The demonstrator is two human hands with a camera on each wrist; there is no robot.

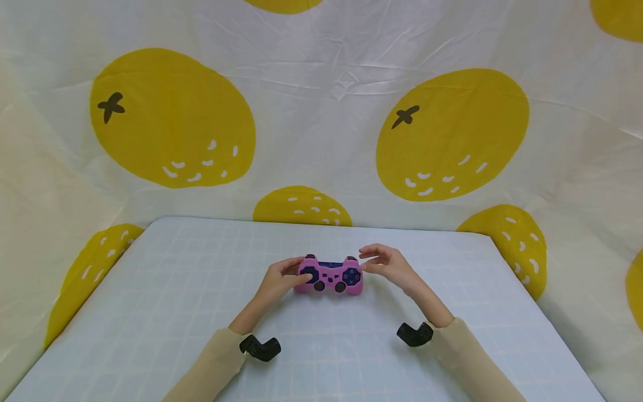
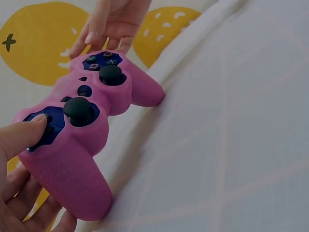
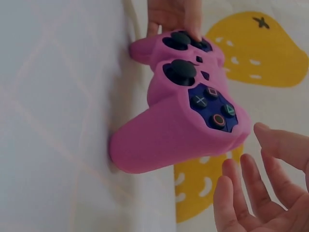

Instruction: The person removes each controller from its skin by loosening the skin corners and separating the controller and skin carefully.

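We see the pink game controller [image 1: 329, 275] propped on its two handle ends on the pale gridded table [image 1: 150, 312], its long axis running across from one hand to the other. Our left hand [image 1: 279, 279] grips the controller's left end, thumb on the dark direction pad and fingers curled behind the handle. Our right hand [image 1: 385, 266] is off the controller, just beyond its right end, fingers loosely spread and holding nothing, fingertips near the symbol buttons. So the controller lies inward from both hands, held on the left only. Behind hangs a cloth with yellow fruit [image 1: 452, 134].
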